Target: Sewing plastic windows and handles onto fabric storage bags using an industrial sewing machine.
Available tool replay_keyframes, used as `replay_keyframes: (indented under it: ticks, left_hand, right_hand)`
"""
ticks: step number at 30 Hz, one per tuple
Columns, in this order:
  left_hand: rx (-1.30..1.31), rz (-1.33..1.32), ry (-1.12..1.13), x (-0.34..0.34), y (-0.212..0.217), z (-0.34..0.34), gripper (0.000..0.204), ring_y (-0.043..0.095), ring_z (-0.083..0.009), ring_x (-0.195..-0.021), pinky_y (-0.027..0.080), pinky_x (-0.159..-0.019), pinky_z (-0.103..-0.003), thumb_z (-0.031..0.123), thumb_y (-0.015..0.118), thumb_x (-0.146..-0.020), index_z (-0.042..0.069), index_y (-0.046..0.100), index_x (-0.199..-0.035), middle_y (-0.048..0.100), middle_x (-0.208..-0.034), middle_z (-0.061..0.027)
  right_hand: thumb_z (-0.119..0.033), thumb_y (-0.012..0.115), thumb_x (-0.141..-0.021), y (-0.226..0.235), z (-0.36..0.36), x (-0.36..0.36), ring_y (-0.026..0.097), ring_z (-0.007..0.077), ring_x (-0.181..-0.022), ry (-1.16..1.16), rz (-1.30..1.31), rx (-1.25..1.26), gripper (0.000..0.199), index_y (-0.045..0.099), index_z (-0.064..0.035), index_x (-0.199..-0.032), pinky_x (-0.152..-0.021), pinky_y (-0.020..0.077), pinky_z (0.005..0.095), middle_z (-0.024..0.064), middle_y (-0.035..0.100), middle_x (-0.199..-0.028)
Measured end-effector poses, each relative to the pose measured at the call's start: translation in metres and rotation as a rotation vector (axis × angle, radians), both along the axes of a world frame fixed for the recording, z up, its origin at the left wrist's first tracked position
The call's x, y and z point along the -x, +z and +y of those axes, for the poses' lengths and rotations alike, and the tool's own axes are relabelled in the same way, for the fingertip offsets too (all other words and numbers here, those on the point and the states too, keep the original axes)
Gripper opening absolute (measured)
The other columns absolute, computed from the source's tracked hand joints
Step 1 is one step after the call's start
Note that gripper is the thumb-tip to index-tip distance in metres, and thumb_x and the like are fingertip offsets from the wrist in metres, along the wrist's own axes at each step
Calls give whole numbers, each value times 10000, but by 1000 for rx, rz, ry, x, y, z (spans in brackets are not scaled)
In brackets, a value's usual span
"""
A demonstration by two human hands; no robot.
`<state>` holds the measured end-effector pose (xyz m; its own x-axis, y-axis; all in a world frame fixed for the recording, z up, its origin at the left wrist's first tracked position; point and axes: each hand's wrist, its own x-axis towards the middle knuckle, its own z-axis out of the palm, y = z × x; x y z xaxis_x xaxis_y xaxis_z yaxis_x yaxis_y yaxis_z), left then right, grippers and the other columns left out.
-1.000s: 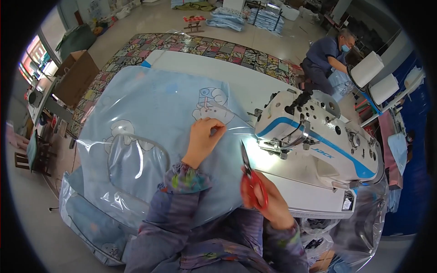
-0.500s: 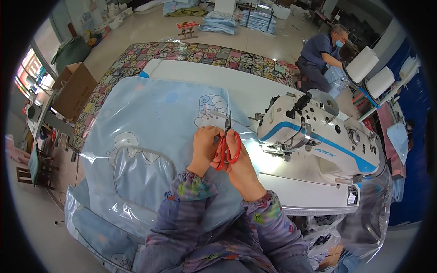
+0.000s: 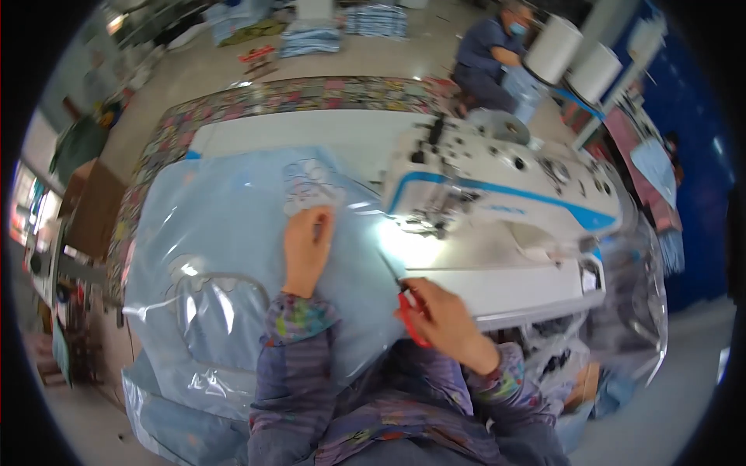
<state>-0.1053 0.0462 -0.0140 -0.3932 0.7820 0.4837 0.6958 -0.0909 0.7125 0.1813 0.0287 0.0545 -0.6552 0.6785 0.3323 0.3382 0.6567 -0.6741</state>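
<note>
Blue lettering [image 3: 503, 208] on white sewing machine [image 3: 486, 177], too blurred to read.

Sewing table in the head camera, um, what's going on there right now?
A person's right hand holds red-handled scissors, blades pointing toward the lit patch by the white sewing machine. The left hand is curled over a glossy light-blue sheet, just below a printed drawing; whether it pinches anything can't be made out. The picture is blurred, so how the blades stand is unclear. Farther back, a co-worker bends over blue material.
</note>
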Motion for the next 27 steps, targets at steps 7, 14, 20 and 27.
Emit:
replay_keyframes:
  ticks: [7,14,20,27]
  left_hand:
    - [100,449,-48,57,-28,40,459,568,-366,-1193,427,-1046,-463,290,644,-995,23,574,-1361,614,-1258,-198]
    - [1,287,42,-2,17,1,462,497,-356,-1294,418,-1074,-472,241,638,-1013,20,526,-1402,506,-1419,-217]
    - [235,151,-180,-78,35,-91,337,593,-323,-1188,463,-1025,-442,137,638,-987,33,608,-1307,593,-1323,-155]
    - [411,302,-422,-166,34,-122,420,559,-357,-1231,436,-1051,-455,85,691,-902,27,603,-1308,559,-1358,-186]
  right_hand:
    - [-131,596,-909,-24,47,-99,633,362,-1017,-485,-425,-423,326,625,-63,-1226,-826,540,467,175,649,-1122]
    - [-140,727,-856,-86,-76,-187,664,291,-744,-430,-48,36,136,713,-31,-938,-680,548,379,148,674,-861]
    - [-189,639,-940,-233,-20,-404,664,178,-631,-1328,83,253,210,719,5,-958,-586,515,332,83,672,-674]
    - [-216,618,-910,-295,108,-433,575,435,-1230,-1299,-195,192,428,613,-130,-1330,-958,508,525,226,555,-1404]
